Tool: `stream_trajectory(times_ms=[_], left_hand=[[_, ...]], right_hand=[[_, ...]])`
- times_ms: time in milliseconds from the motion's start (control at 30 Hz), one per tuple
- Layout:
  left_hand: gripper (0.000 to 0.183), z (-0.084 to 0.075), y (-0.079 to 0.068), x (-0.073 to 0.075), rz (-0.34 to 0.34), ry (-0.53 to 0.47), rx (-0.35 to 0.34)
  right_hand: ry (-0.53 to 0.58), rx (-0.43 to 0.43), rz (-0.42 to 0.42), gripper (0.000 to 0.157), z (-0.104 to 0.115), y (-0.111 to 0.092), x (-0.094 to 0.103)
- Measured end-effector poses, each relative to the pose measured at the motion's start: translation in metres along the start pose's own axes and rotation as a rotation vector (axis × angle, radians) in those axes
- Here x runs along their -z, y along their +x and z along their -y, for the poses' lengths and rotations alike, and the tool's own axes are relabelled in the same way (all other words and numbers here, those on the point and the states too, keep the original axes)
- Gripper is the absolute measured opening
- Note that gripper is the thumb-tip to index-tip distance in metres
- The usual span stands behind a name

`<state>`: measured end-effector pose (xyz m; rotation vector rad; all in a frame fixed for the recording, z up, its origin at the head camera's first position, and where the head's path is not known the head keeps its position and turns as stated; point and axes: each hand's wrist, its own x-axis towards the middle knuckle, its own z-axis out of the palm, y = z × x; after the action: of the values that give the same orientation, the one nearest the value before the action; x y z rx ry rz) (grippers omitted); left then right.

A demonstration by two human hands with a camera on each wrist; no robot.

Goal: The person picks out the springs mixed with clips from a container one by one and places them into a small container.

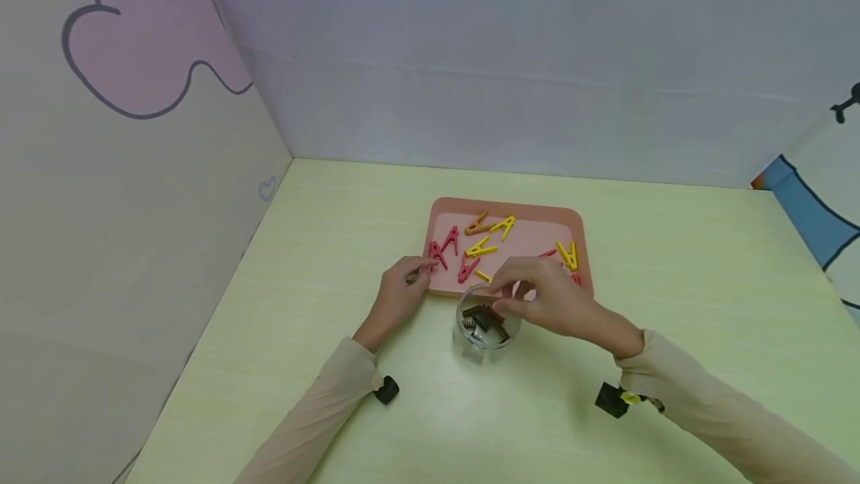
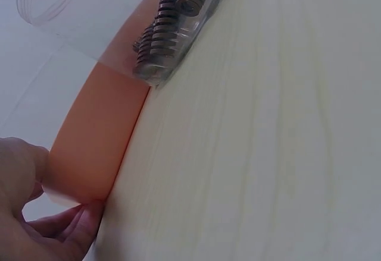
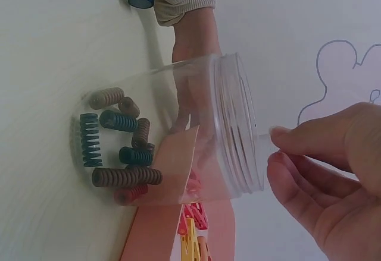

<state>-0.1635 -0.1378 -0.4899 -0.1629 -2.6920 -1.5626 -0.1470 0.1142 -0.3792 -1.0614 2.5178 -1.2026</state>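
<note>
A clear jar with a threaded mouth stands before the tray, holding several coil springs in brown, dark green and red. My right hand is over the jar's mouth. In the right wrist view its thumb and forefinger are slightly parted just beyond the rim, and nothing shows between them. With my left hand I grip the near left corner of a pink tray, thumb at the rim and fingers low on its wall. Red clips, yellow clips and an orange clip lie in the tray.
The pale wooden table meets a grey wall at the back and a patterned panel on the left. A blue-patterned panel borders the right side. Dark wrist devices hang from both sleeves.
</note>
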Motion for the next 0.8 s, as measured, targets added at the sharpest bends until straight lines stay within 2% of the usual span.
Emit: stream_trajectory(times_ms=[167, 433, 800], left_hand=[[0.024, 0.001, 0.002, 0.0, 0.012, 0.007, 0.001], [0.026, -0.002, 0.001, 0.007, 0.062, 0.035, 0.047], [0.032, -0.011, -0.001, 0.014, 0.095, 0.059, 0.051]], right_hand=[[-0.005, 0.034, -0.057, 0.02, 0.001, -0.003, 0.003], [-0.018, 0.066, -0.131, 0.018, 0.003, -0.007, 0.007], [-0.007, -0.019, -0.185, 0.017, 0.0, -0.02, 0.017]])
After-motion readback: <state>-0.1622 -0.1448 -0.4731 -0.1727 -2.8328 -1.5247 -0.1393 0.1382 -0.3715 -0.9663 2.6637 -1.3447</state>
